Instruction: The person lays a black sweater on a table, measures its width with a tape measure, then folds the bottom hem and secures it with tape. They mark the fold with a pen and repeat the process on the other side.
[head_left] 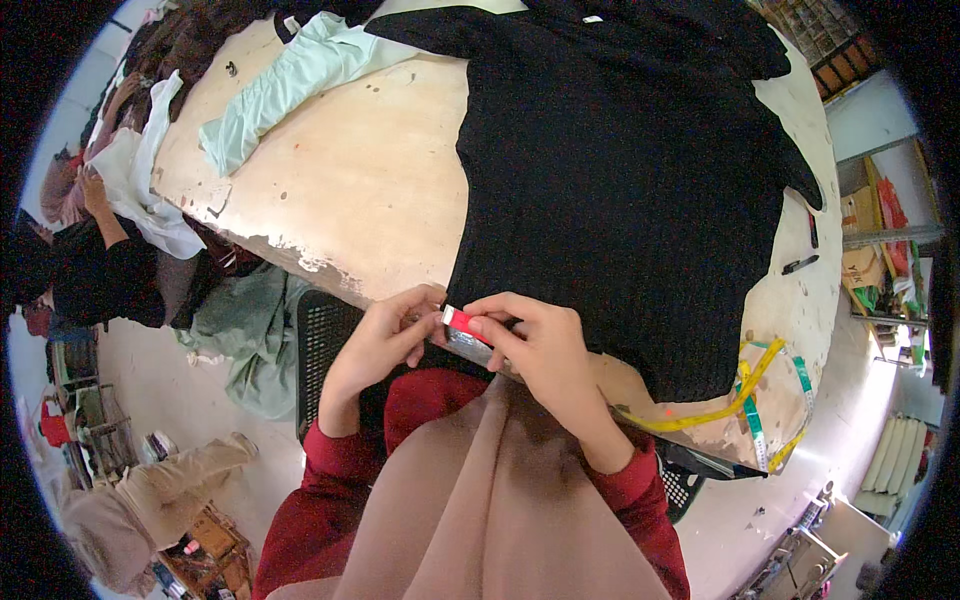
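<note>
red and white, a small tag (462,320) sits pinched between both hands at the near edge of the table (340,190). left hand (385,335) grips it from the left, right hand (535,345) clamps its right end with thumb and forefinger. just beyond lies the black knitted sweater (620,170), spread flat. yellow and green measuring tape (755,395) curls at the right, a pale green garment (290,80) far left.

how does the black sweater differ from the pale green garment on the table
The black sweater is dark and ribbed, while the pale green garment is light and smooth. The sweater lies spread flat, covering much of the table; the green garment is bunched and narrower, near the far edge. Both rest on the table, away from both hands.
</note>
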